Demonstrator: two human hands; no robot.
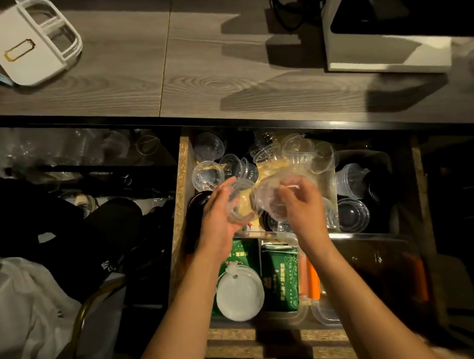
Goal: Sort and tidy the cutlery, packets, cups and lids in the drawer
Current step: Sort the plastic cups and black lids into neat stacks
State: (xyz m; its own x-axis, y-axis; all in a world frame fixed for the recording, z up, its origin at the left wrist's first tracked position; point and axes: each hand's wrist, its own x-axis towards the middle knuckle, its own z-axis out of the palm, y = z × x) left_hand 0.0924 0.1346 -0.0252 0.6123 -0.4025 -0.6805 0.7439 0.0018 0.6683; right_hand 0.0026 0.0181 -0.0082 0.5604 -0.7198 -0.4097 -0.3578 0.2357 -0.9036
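Two bare hands work over the open drawer (182, 167), each on a clear plastic cup. Left hand (218, 211) has fingers curled round one small clear cup (239, 201), cup tilted on its side, mouth toward the right. Right hand (299, 204) grips a second clear cup (270, 199), thumb and fingers pinched at its rim and wall. Both cups are held just above the drawer's middle and look to be touching or nearly so; can't tell if they are nested. Back of the drawer: a loose heap of clear cups (294, 152), some upright, some tipped, a few more at back left (208, 174). Right side: a dark bin (375, 157) with stacked clear cups and black lids inside. Under the hands, a black round lid (270, 222), partly hidden. Front of the drawer: two green printed packets (279, 277) side by side, a white round lid (240, 295) lying on the left one, orange sticks (312, 277) just right of the right packet, too blurred to say what they are. Front right, a brownish see-through tray (381, 263), contents unclear. Grey wood-grain counter (187, 67) above the drawer carries a white box with a gold label frame (28, 46) at left and a white-cased machine (386, 53) at right. Left of the drawer, a white plastic bag (17, 307).
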